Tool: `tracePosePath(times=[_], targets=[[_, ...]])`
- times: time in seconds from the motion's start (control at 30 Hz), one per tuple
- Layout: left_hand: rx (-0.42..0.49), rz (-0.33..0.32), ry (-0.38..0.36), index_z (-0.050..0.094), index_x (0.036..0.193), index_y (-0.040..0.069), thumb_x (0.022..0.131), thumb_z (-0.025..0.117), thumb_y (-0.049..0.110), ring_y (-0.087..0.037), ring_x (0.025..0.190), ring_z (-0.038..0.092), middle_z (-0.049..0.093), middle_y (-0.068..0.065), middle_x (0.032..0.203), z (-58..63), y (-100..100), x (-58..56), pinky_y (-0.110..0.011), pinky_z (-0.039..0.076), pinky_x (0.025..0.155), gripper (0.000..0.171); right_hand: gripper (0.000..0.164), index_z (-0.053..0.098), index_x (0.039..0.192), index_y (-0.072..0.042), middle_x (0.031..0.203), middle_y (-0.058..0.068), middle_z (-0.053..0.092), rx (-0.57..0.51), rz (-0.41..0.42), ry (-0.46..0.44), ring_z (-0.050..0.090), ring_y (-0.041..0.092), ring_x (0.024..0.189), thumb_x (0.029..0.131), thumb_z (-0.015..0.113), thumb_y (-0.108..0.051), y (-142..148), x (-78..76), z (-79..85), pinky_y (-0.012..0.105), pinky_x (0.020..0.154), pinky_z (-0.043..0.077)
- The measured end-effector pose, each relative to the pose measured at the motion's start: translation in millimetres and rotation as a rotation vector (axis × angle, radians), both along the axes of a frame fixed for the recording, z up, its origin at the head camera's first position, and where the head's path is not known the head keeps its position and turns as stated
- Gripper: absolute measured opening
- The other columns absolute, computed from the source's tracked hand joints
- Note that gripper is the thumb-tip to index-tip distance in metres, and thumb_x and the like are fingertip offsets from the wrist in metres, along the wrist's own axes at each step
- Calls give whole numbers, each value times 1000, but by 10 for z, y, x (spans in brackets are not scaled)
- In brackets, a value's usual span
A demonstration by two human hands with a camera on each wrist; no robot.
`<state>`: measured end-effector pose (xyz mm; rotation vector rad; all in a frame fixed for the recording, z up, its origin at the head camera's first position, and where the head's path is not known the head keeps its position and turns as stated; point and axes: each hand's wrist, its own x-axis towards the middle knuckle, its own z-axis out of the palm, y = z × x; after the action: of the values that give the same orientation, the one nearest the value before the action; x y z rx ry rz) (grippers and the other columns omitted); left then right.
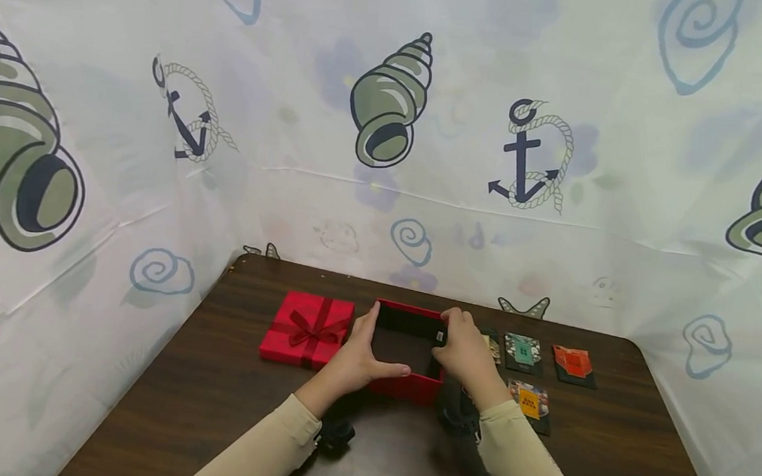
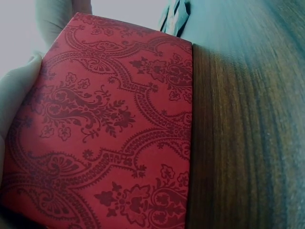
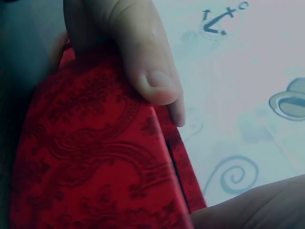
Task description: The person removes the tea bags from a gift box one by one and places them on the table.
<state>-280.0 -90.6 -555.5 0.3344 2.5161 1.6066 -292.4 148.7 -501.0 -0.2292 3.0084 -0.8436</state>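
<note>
A lidless red gift box [image 1: 409, 388] with a black interior stands on the table between both hands. My left hand [image 1: 358, 355] holds its left side, the thumb stretched along the front rim and the fingers toward the back. At the right wall, my right hand [image 1: 469, 357] grips the rim between thumb and fingers. The wrist views show the dark floral pattern on the box's red wall [image 2: 95, 119], and my right thumb [image 3: 152, 83] bent over an edge. Left of the box lies its red lid [image 1: 292, 317] with a dark red ribbon bow.
On the brown wooden table [image 1: 206, 374], right of the box, lie several small packets: a green one [image 1: 524, 352], a red one [image 1: 574, 364], an orange one [image 1: 531, 402] and a partly hidden one [image 1: 494, 348]. A patterned white curtain [image 1: 297, 110] surrounds the table's back and sides.
</note>
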Motion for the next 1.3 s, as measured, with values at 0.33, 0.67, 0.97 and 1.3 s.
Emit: tracePosePath(times=[0.33,0.67,0.97,1.3], targets=[[-13,6,-7,4,177,32,75,97,55,-43,162,30,18,-12,181,9,12,8,-72,38,123,140,43,64,139,-11,99,7,64,-266,-109,44,55,22,78,100,79,-14,68,183,54,37,73,48],[-18,2,-2,2,177,34,78,97,52,-42,164,27,15,-12,182,-6,-9,0,-73,37,124,138,13,73,115,-23,81,8,61,-365,-98,167,52,22,64,103,78,-23,249,408,181,31,55,40],[-10,-6,-5,3,177,35,75,97,59,-40,165,26,16,-10,182,1,-11,3,-71,38,124,141,23,78,124,-26,104,4,77,-463,-44,394,64,11,77,104,75,-14,620,589,12,23,61,51],[-22,3,1,3,177,35,75,96,61,-41,164,29,18,-10,182,-23,-7,-5,-71,40,122,140,32,78,134,-24,113,-5,68,-323,-107,484,60,0,92,106,72,-9,1189,818,-372,12,72,50]])
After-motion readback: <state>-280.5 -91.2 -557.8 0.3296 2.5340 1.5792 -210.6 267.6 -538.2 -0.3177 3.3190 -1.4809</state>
